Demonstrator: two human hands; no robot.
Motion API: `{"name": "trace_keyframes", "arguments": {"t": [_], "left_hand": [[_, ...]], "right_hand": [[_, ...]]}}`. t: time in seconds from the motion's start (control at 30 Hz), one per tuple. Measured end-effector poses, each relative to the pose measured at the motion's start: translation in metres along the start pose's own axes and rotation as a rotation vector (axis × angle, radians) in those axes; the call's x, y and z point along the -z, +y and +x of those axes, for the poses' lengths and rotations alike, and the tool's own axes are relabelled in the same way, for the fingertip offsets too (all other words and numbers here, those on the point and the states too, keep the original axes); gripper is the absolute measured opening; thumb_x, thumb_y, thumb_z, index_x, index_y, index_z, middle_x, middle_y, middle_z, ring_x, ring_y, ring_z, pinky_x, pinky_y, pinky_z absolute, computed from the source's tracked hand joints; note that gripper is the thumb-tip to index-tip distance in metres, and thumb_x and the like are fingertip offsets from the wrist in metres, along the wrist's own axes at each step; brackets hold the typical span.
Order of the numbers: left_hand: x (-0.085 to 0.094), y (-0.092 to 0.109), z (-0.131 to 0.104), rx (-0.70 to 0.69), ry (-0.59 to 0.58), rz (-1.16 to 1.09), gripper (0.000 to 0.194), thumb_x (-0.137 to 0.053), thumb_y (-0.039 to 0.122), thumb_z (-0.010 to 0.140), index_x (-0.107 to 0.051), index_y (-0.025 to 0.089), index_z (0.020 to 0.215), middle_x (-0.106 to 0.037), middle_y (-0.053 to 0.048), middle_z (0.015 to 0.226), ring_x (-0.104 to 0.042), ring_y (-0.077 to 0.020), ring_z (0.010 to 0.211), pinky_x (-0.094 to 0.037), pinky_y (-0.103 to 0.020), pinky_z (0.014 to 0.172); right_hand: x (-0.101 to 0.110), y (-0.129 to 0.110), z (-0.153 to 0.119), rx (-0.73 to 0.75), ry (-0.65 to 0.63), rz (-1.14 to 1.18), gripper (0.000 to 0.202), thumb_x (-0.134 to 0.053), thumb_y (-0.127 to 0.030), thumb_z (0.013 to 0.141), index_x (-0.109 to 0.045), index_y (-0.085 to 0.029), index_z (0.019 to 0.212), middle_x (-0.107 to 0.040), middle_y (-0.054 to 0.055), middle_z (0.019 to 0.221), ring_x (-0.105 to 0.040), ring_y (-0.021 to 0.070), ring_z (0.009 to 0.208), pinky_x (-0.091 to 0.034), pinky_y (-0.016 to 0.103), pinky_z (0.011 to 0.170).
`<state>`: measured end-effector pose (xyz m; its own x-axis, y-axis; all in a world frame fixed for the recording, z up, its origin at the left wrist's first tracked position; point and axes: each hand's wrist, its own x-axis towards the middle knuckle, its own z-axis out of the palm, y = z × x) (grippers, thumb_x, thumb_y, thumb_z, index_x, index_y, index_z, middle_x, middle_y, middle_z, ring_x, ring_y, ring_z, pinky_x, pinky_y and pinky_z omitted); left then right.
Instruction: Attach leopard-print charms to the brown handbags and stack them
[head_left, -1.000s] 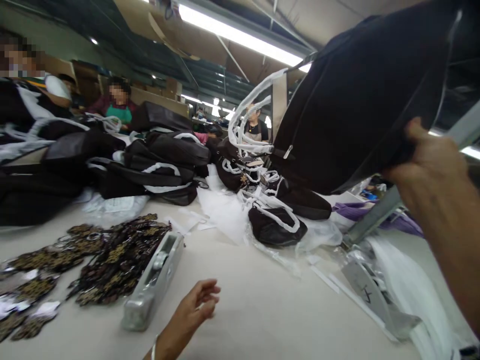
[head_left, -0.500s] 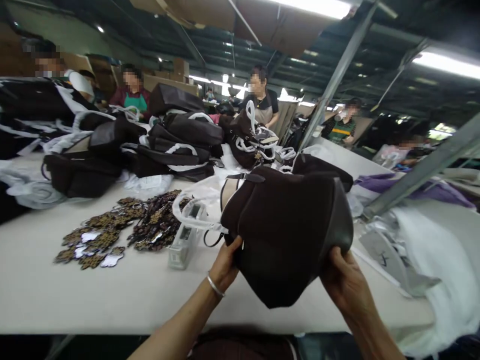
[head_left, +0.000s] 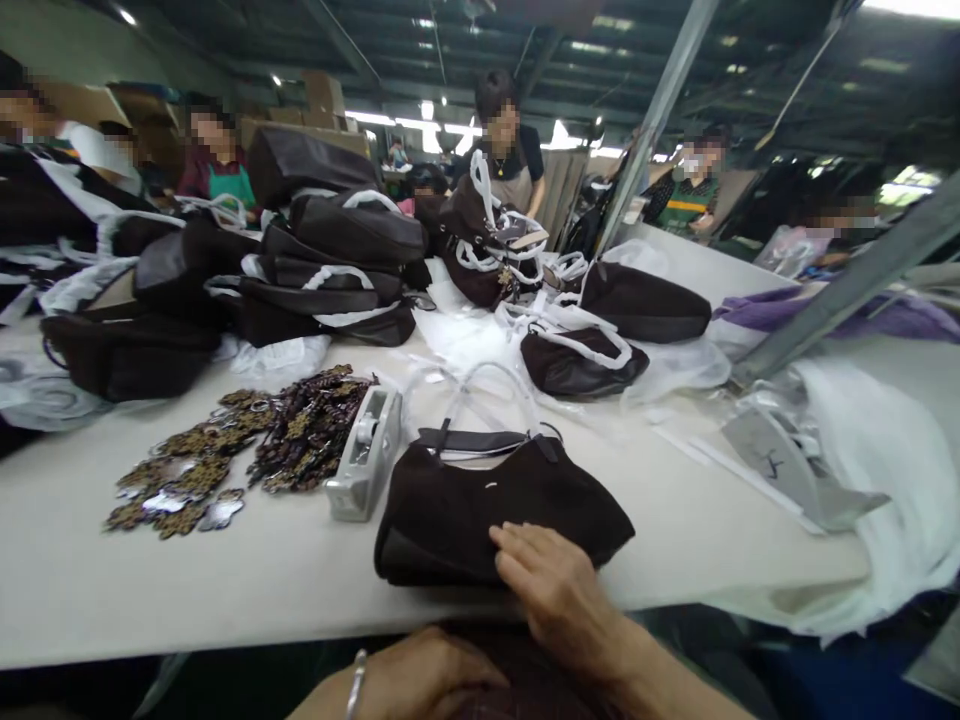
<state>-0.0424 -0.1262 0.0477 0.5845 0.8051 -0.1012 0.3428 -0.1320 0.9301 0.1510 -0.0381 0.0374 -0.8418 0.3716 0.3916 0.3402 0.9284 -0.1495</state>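
A dark brown handbag [head_left: 450, 510] lies on the table near its front edge, its mouth and plastic-wrapped handles pointing away from me. My right hand [head_left: 555, 585] rests on the bag's lower right side with fingers stretched out. Below the table edge, my left hand [head_left: 435, 675], with a silver bracelet at the wrist, is close against the dark clothing on my lap; its fingertips are hidden. Left of the bag stands a grey tape dispenser [head_left: 366, 455]. Beside that is a pile of flower-shaped charms [head_left: 300, 430], brown and gold, some with shiny silvery backs.
Stacked dark bags [head_left: 330, 250] with white-wrapped handles fill the back left. Two more bags, one a small bag [head_left: 581, 360], lie beyond mine. A metal post [head_left: 825, 290] slants up at right, near white sheeting [head_left: 877, 480]. Several people work across the table.
The handbag has gone from being held up in both hands to lying on the table. My left hand has let go and dropped to my lap; my right hand has flattened on the bag.
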Motion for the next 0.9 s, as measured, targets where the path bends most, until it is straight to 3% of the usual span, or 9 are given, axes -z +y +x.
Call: {"name": "trace_keyframes", "arguments": {"t": [0.07,0.17,0.3,0.43,0.57,0.67,0.73,0.83,0.9], "left_hand": [[0.01,0.023,-0.019,0.093,-0.002,0.006,0.025,-0.053,0.014,0.089,-0.069,0.024,0.106,-0.073,0.0,0.101,-0.067,-0.0147,0.093,-0.048,-0.021,0.084],[0.035,0.046,-0.018,0.038,0.147,0.06,0.022,-0.047,0.024,0.095,-0.069,0.024,0.1,-0.072,0.002,0.094,-0.065,-0.0099,0.086,-0.048,-0.018,0.082],[0.051,0.015,0.011,0.123,0.338,0.544,0.026,-0.052,0.029,0.092,-0.063,0.022,0.114,-0.066,-0.007,0.116,-0.059,-0.0224,0.109,-0.044,-0.037,0.098],[0.049,-0.05,0.028,0.256,0.168,0.72,0.035,-0.061,0.029,0.085,-0.063,0.018,0.118,-0.062,-0.012,0.124,-0.057,-0.0293,0.114,-0.046,-0.045,0.098],[0.054,-0.08,0.029,0.301,0.217,0.654,0.038,-0.051,0.027,0.09,-0.057,0.018,0.127,-0.056,-0.009,0.135,-0.052,-0.0243,0.124,-0.043,-0.04,0.105],[0.057,-0.078,0.026,0.333,0.212,0.634,0.038,-0.051,0.027,0.09,-0.058,0.017,0.127,-0.054,-0.01,0.137,-0.049,-0.0238,0.127,-0.04,-0.038,0.108],[0.056,-0.068,0.024,0.33,0.198,0.65,0.038,-0.053,0.027,0.089,-0.058,0.018,0.126,-0.055,-0.009,0.136,-0.051,-0.0244,0.125,-0.041,-0.039,0.107],[0.055,-0.046,0.027,0.29,0.204,0.709,0.04,-0.054,0.028,0.089,-0.056,0.021,0.128,-0.055,-0.009,0.136,-0.054,-0.0259,0.12,-0.046,-0.041,0.101],[0.057,-0.028,0.035,0.234,0.195,0.757,0.039,-0.054,0.028,0.088,-0.055,0.021,0.127,-0.055,-0.009,0.135,-0.055,-0.0265,0.118,-0.047,-0.041,0.098]], "right_hand": [[-0.019,-0.015,-0.013,0.023,-0.094,0.065,0.021,-0.045,-0.014,0.094,-0.063,-0.017,0.103,-0.065,0.009,0.123,-0.06,0.0237,0.113,-0.049,0.039,0.095],[-0.012,-0.031,-0.014,0.065,-0.283,0.192,0.014,-0.052,-0.021,0.095,-0.065,-0.018,0.1,-0.068,0.008,0.117,-0.061,0.0214,0.109,-0.049,0.035,0.093],[0.029,-0.021,0.004,-0.002,-0.466,0.381,0.023,-0.062,-0.036,0.089,-0.067,-0.022,0.106,-0.068,0.005,0.116,-0.062,0.0193,0.109,-0.047,0.029,0.096],[0.031,0.02,0.009,-0.283,-0.385,0.221,0.029,-0.059,-0.037,0.091,-0.068,-0.022,0.114,-0.06,0.009,0.131,-0.045,0.0263,0.13,-0.031,0.044,0.111],[-0.002,0.054,-0.003,-0.491,-0.463,0.222,0.033,-0.058,-0.036,0.09,-0.068,-0.02,0.117,-0.058,0.01,0.133,-0.038,0.0283,0.136,-0.021,0.053,0.114],[-0.008,0.066,-0.007,-0.59,-0.407,0.41,0.026,-0.055,-0.035,0.089,-0.072,-0.024,0.106,-0.069,0.004,0.118,-0.053,0.0248,0.123,-0.025,0.047,0.113],[0.002,0.074,-0.005,-0.683,-0.344,0.522,0.024,-0.054,-0.036,0.088,-0.074,-0.024,0.094,-0.074,0.001,0.1,-0.065,0.022,0.102,-0.041,0.038,0.1],[0.02,0.089,0.009,-0.817,-0.226,0.513,0.024,-0.055,-0.038,0.086,-0.071,-0.022,0.079,-0.072,-0.001,0.079,-0.066,0.0186,0.076,-0.048,0.028,0.073],[0.025,0.099,0.023,-0.866,-0.15,0.411,0.024,-0.057,-0.04,0.084,-0.069,-0.021,0.076,-0.07,-0.001,0.075,-0.064,0.0177,0.072,-0.045,0.027,0.069]]}}
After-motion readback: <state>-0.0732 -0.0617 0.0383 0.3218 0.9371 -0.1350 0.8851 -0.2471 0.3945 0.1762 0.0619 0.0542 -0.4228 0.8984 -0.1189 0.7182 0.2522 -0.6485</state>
